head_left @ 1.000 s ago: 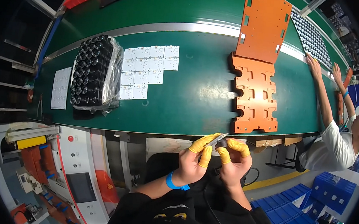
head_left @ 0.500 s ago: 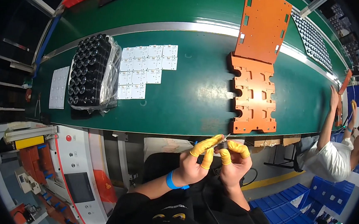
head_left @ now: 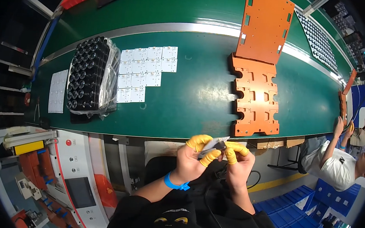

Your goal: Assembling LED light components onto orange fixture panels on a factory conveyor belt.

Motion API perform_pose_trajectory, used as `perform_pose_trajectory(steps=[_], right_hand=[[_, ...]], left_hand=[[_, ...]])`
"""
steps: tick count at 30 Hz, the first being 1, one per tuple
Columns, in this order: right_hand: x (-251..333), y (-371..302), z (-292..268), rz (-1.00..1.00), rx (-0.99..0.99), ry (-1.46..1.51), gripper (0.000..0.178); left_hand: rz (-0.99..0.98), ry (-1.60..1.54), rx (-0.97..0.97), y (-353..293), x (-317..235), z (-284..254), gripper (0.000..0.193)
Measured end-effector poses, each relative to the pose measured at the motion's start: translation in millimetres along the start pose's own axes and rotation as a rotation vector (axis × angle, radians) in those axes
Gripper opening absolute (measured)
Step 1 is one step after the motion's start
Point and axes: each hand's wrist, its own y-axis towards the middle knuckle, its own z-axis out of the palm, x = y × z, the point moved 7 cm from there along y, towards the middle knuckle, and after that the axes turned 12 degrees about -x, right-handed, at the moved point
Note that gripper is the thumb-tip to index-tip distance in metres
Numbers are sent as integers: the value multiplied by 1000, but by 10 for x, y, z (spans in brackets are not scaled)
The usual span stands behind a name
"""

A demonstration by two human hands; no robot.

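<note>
Both my hands meet just off the front edge of the green workbench (head_left: 178,118), with yellow covers on their fingertips. Between the thumb and fingers of my left hand (head_left: 191,160) is a small black part with a pale, shiny flat piece (head_left: 211,145); its exact kind is unclear. My right hand (head_left: 240,165) closes its fingers at the other end of this part, pinching it too. On the bench ahead of them lies an orange fixture (head_left: 255,100) with notched sides, its flat orange lid (head_left: 265,28) raised at the far end.
Left on the bench are rows of white square boards (head_left: 140,68), a plastic-wrapped block of black cylindrical parts (head_left: 86,73) and a white sheet (head_left: 58,90). A machine with a screen (head_left: 79,191) stands lower left. A co-worker (head_left: 336,160) sits right, near blue bins (head_left: 294,215).
My left fingers have shifted left and spread around the part, so more of its pale, shiny piece shows. At the right, the co-worker's hands have lowered.
</note>
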Motion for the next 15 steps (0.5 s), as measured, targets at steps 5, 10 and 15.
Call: perform_pose_trajectory(steps=[5, 10, 15], right_hand=[[-3, 82, 20, -50, 78, -59, 27], [27, 134, -45, -191, 69, -202, 27], [291, 143, 64, -721, -27, -761, 26]], left_hand=[[-122, -14, 36, 80, 43, -38, 36], [-81, 138, -28, 96, 79, -10, 36], [139, 504, 8, 69, 145, 23, 26]])
